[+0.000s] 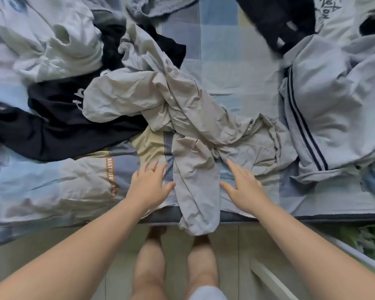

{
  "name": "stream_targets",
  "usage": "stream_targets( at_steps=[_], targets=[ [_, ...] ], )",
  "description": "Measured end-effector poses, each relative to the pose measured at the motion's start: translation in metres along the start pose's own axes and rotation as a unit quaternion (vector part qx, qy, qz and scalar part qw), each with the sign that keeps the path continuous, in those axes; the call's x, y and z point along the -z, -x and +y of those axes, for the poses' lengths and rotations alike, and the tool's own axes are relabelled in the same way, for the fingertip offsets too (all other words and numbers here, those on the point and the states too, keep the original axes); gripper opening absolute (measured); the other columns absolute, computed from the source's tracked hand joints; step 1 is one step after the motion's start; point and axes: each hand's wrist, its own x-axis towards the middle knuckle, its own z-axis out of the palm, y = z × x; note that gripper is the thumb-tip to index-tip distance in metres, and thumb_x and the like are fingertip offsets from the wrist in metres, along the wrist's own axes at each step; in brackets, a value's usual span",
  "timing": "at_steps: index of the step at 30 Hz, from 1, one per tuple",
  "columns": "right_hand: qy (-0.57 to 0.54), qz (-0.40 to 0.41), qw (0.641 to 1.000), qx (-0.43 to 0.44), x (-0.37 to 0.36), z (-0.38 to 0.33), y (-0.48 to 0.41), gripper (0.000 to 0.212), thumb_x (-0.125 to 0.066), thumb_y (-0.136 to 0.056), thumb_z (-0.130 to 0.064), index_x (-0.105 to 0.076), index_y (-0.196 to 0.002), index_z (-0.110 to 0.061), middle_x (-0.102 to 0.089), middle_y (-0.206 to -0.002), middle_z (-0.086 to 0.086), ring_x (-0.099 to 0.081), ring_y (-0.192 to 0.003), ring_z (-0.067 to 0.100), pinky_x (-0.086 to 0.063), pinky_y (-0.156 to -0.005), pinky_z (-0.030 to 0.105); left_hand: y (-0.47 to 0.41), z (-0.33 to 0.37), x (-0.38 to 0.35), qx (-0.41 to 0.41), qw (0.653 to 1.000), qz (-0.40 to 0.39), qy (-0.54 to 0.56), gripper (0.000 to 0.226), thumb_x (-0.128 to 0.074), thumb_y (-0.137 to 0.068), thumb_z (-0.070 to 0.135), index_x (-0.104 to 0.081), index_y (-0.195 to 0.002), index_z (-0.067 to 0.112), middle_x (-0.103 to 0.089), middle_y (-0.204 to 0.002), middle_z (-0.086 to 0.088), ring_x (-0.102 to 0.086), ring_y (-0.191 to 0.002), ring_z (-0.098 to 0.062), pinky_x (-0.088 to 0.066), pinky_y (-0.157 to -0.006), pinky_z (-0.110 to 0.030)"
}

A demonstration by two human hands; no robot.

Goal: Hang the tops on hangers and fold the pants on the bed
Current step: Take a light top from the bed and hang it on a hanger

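Note:
A crumpled beige-grey garment (177, 109) sprawls across the middle of the bed, and one long part of it (196, 189) hangs over the front edge. My left hand (148, 185) lies flat on the bedsheet just left of that hanging part, fingers straight, a ring on one finger. On the other side of the hanging part, my right hand (244, 187) is spread open, its fingertips at the garment's wrinkled lower fold. Neither hand grips anything.
A black garment (58, 126) and a white top (58, 40) lie at the left. To the right is a light grey garment with dark stripes (325, 109), and a dark piece (275, 20) lies at the back. The checked bedsheet (221, 61) shows between them. My bare legs (175, 267) stand on the floor.

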Motion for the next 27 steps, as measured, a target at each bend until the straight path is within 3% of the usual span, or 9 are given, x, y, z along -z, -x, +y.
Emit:
stream_targets(
  at_steps=[6, 9, 14, 16, 18, 21, 24, 27],
  targets=[
    [0.018, 0.055, 0.998, 0.017, -0.004, -0.035, -0.139, 0.076, -0.049, -0.099, -0.049, -0.007, -0.16, -0.033, -0.012, -0.168, -0.005, -0.011, -0.154, 0.022, -0.018, -0.121, 0.05, -0.127, -0.049, 0.021, -0.012, 0.992, 0.116, -0.043, 0.071, -0.055, -0.094, 0.052, -0.03, -0.155, 0.025, -0.016, -0.167, -0.007, -0.01, -0.153, -0.031, -0.018, -0.121, -0.05],
    [0.049, 0.113, 0.989, 0.082, 0.003, -0.073, -0.192, 0.08, -0.054, -0.097, -0.045, -0.007, -0.16, -0.032, -0.012, -0.168, -0.003, -0.011, -0.153, 0.023, -0.018, -0.122, 0.049, -0.171, -0.07, 0.047, -0.017, 0.974, 0.213, -0.077, 0.073, -0.06, -0.093, 0.045, -0.03, -0.155, 0.022, -0.012, -0.167, -0.011, -0.01, -0.152, -0.035, -0.018, -0.12, -0.053],
    [0.102, 0.187, 0.959, 0.186, 0.019, -0.163, -0.264, 0.09, -0.059, -0.093, -0.052, -0.003, -0.16, -0.034, -0.006, -0.168, 0.002, -0.006, -0.153, 0.027, -0.015, -0.12, 0.052, -0.228, -0.107, 0.092, 0.021, 0.94, 0.339, -0.036, 0.091, -0.073, -0.082, 0.037, -0.022, -0.155, 0.021, -0.007, -0.168, -0.01, -0.006, -0.153, -0.035, -0.011, -0.121, -0.055],
    [0.13, 0.228, 0.944, 0.199, 0.025, -0.197, -0.287, 0.098, -0.062, -0.088, -0.057, -0.001, -0.16, -0.033, 0.001, -0.169, 0.005, 0.0, -0.154, 0.029, -0.012, -0.121, 0.054, -0.245, -0.123, 0.102, 0.051, 0.939, 0.337, -0.045, 0.097, -0.075, -0.079, 0.041, -0.02, -0.156, 0.021, -0.017, -0.165, -0.011, -0.015, -0.151, -0.033, -0.014, -0.12, -0.052],
    [0.156, 0.267, 0.928, 0.209, 0.032, -0.229, -0.308, 0.103, -0.063, -0.085, -0.062, 0.003, -0.16, -0.034, 0.005, -0.169, 0.006, 0.003, -0.155, 0.031, -0.008, -0.121, 0.058, -0.257, -0.135, 0.107, 0.054, 0.945, 0.319, -0.045, 0.089, -0.073, -0.08, 0.039, -0.026, -0.154, 0.021, -0.044, -0.15, -0.012, -0.035, -0.139, -0.033, -0.024, -0.114, -0.049],
    [0.157, 0.252, 0.934, 0.201, 0.04, -0.263, -0.333, 0.104, -0.062, -0.084, -0.062, 0.005, -0.159, -0.036, -0.014, -0.165, 0.007, -0.017, -0.151, 0.033, -0.018, -0.117, 0.058, -0.261, -0.143, 0.097, 0.012, 0.947, 0.318, -0.042, 0.063, -0.064, -0.085, 0.023, -0.042, -0.144, 0.021, -0.06, -0.127, -0.01, -0.052, -0.116, -0.036, -0.035, -0.096, -0.046],
    [0.181, 0.197, 0.947, 0.175, 0.035, -0.26, -0.343, 0.087, -0.064, -0.086, -0.049, -0.013, -0.156, -0.035, -0.032, -0.15, 0.006, -0.037, -0.135, 0.036, -0.04, -0.1, 0.051, -0.248, -0.145, 0.078, -0.01, 0.945, 0.328, 0.008, 0.049, -0.058, -0.086, 0.01, -0.056, -0.133, 0.023, -0.06, -0.114, -0.009, -0.053, -0.099, -0.036, -0.036, -0.081, -0.044],
    [0.208, 0.206, 0.938, 0.183, 0.018, -0.228, -0.329, 0.038, -0.053, -0.097, -0.031, -0.049, -0.134, -0.023, -0.046, -0.127, 0.011, -0.053, -0.11, 0.037, -0.043, -0.073, 0.04, -0.225, -0.14, 0.057, -0.025, 0.946, 0.312, 0.077, 0.039, -0.056, -0.083, 0.001, -0.065, -0.117, 0.019, -0.053, -0.105, -0.009, -0.052, -0.088, -0.035, -0.044, -0.073, -0.045]
  ],
)
